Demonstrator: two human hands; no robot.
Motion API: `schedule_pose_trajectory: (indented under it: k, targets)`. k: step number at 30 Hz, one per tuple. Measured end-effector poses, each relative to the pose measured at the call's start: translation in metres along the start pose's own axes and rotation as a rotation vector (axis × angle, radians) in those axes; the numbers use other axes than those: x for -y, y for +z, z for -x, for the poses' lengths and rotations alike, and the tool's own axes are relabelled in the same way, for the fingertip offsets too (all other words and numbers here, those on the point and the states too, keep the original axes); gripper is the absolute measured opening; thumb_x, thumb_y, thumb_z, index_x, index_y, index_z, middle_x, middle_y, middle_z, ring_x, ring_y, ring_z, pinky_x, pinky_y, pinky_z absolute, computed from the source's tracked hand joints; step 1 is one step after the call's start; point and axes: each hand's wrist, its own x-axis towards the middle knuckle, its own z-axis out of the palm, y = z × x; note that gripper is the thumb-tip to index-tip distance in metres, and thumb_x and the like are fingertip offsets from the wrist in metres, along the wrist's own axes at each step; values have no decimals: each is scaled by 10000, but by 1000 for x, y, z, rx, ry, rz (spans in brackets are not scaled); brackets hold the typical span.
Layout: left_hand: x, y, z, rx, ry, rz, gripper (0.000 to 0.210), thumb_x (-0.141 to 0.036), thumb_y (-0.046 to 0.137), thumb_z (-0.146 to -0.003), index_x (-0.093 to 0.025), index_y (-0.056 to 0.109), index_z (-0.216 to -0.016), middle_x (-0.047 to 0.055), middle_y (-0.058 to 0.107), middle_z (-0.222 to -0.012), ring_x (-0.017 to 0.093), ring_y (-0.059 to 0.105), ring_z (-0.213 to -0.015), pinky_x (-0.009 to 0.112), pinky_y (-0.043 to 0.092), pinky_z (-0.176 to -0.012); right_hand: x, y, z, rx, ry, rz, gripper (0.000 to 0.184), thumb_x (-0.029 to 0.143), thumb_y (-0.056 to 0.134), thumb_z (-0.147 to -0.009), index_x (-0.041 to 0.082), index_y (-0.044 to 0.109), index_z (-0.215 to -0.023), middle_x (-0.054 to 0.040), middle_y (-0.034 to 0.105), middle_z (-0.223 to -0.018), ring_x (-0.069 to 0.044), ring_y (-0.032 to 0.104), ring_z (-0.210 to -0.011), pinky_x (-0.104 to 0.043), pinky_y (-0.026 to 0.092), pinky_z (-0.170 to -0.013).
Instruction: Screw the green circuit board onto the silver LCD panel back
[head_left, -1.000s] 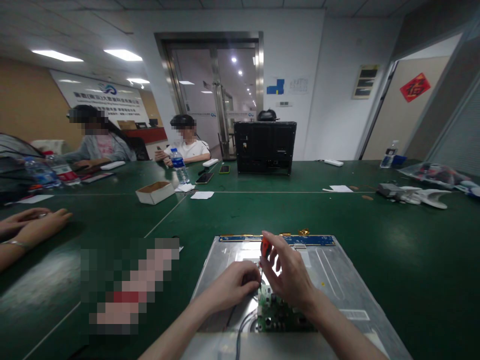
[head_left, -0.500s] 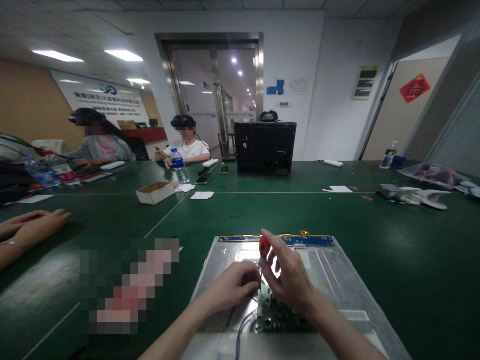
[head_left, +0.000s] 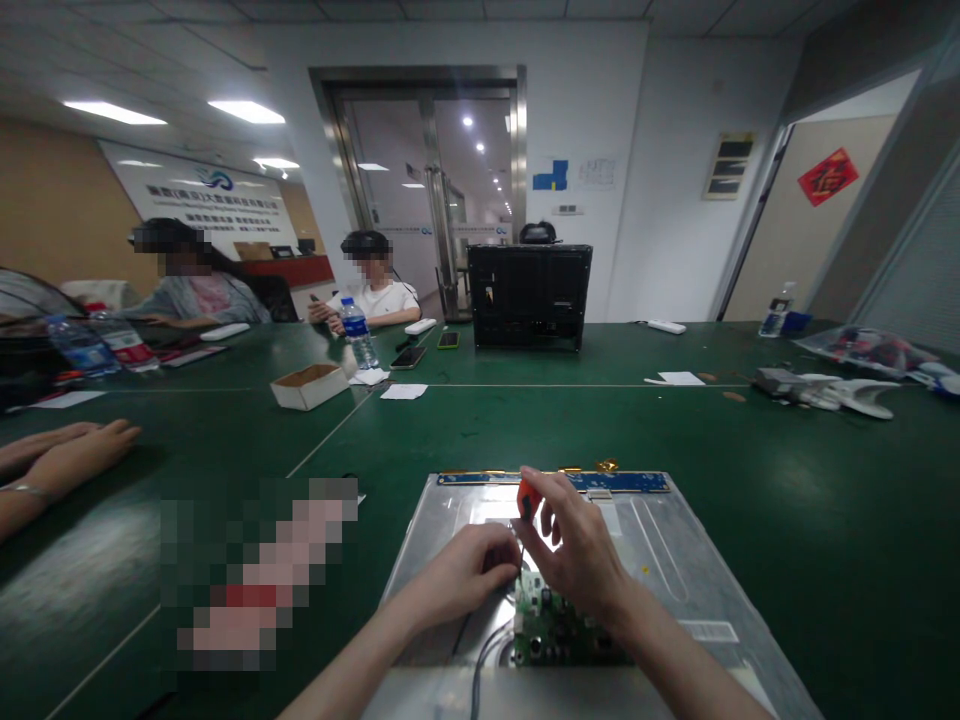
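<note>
A silver metal display panel [head_left: 442, 510] lies flat on the table below me, with a blue circuit strip [head_left: 622, 482] along its far edge. My right hand [head_left: 581, 545] grips a screwdriver [head_left: 529, 498] by its red and black handle, which stands upright with the shaft downward. Beneath it, a green circuit board [head_left: 547, 625] sits on the panel, partly covered by my right hand and forearm. My left hand [head_left: 480, 560] is closed beside the shaft at the board's far left corner; its fingertips hide what they pinch. A grey cable [head_left: 478, 680] runs from near the board toward me.
Farther off stand a black monitor casing [head_left: 529, 300], an open cardboard box [head_left: 309, 388], a water bottle [head_left: 358, 335] and phones [head_left: 409, 357]. Another person's hands [head_left: 82, 455] rest at the left. Two people sit across the table. White parts [head_left: 821, 388] lie at the right.
The screwdriver handle and the right hand's fingers have shifted and turned slightly. My left hand stays in place.
</note>
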Motion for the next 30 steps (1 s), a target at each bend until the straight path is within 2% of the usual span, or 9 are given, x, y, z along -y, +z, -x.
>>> schedule_pose_trajectory:
  k: [7, 17, 25, 30]
  targets:
    - [1, 0, -1, -1, 11, -3, 166, -161, 563, -828, -161, 681, -945, 54, 685, -919, 210, 595, -846, 310, 469, -779, 3, -2, -1, 31, 10, -53, 650, 116, 475, -882, 240, 280, -1490, -67, 649, -975, -116, 563, -555, -228, 482, -449]
    - [-3, 0, 0, 1, -3, 0, 158, -154, 554, -837, -155, 675, -940, 55, 682, -918, 206, 596, -836, 308, 473, -779, -1, 1, 1, -8, 9, -7, 504, 185, 510, -927, 266, 356, -1400, -21, 608, -912, -101, 514, -520, -220, 439, -434]
    - [-1, 0, 0, 5, 16, 24, 128, -150, 574, -842, -159, 665, -932, 52, 675, -928, 204, 595, -850, 304, 467, -790, 2, -2, 1, 23, 10, -72, 611, 148, 502, -896, 243, 305, -1467, -51, 647, -939, -117, 564, -548, -228, 458, -437]
    - [-1, 0, 0, 5, 9, 6, 133, -161, 577, -846, -161, 672, -940, 51, 677, -929, 208, 593, -855, 307, 464, -795, 3, -1, 2, -1, 17, -95, 572, 124, 503, -898, 224, 348, -1440, -54, 653, -925, -110, 564, -539, -221, 447, -435]
